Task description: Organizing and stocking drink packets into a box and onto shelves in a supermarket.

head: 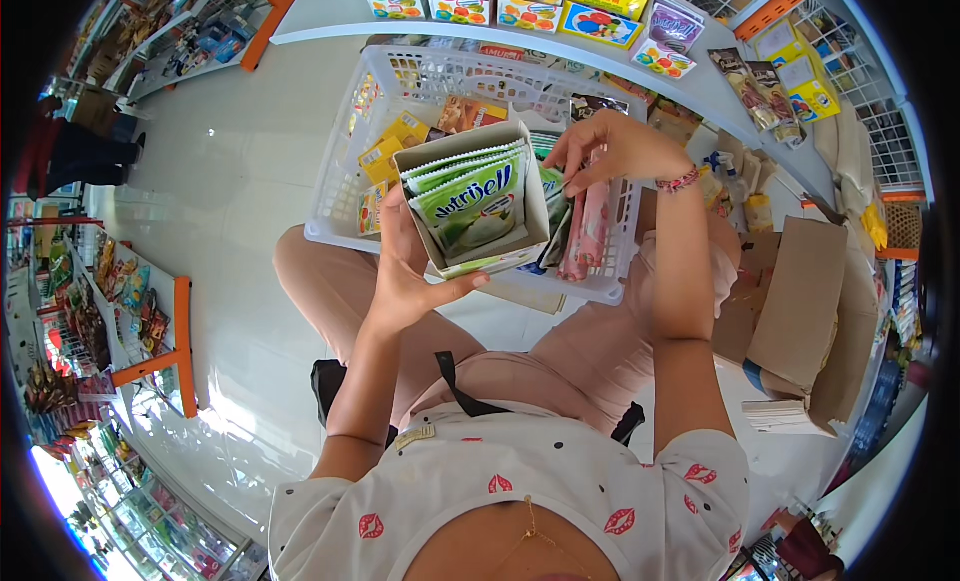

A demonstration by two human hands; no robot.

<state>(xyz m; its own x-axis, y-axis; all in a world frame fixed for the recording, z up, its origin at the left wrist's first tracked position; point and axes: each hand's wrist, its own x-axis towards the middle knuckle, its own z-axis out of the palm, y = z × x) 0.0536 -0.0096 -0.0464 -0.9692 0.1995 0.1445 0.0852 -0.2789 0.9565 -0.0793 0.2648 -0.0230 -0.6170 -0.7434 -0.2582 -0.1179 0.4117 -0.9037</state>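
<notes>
My left hand (409,273) grips an open cardboard box (541,224) from its left side and front edge. Upright inside it stand several green Nutrijell sachets (480,206). Just right of the box, my right hand (615,149) pinches the upper edge of another green sachet (555,224), partly hidden behind the box. Below both hands, a white perforated plastic basket (337,183) rests before me at my knees. Yellow boxes (382,158), a brown-orange pack (469,114) and pink tube-shaped packs (592,232) lie in it.
Beyond the basket runs a grey shelf (480,33) bearing display boxes of Nutrijell (531,3) and brown pouches (742,89). An opened cardboard carton (795,303) stands on the floor at my right. Stocked racks (150,333) line the left, where another person (86,157) stands.
</notes>
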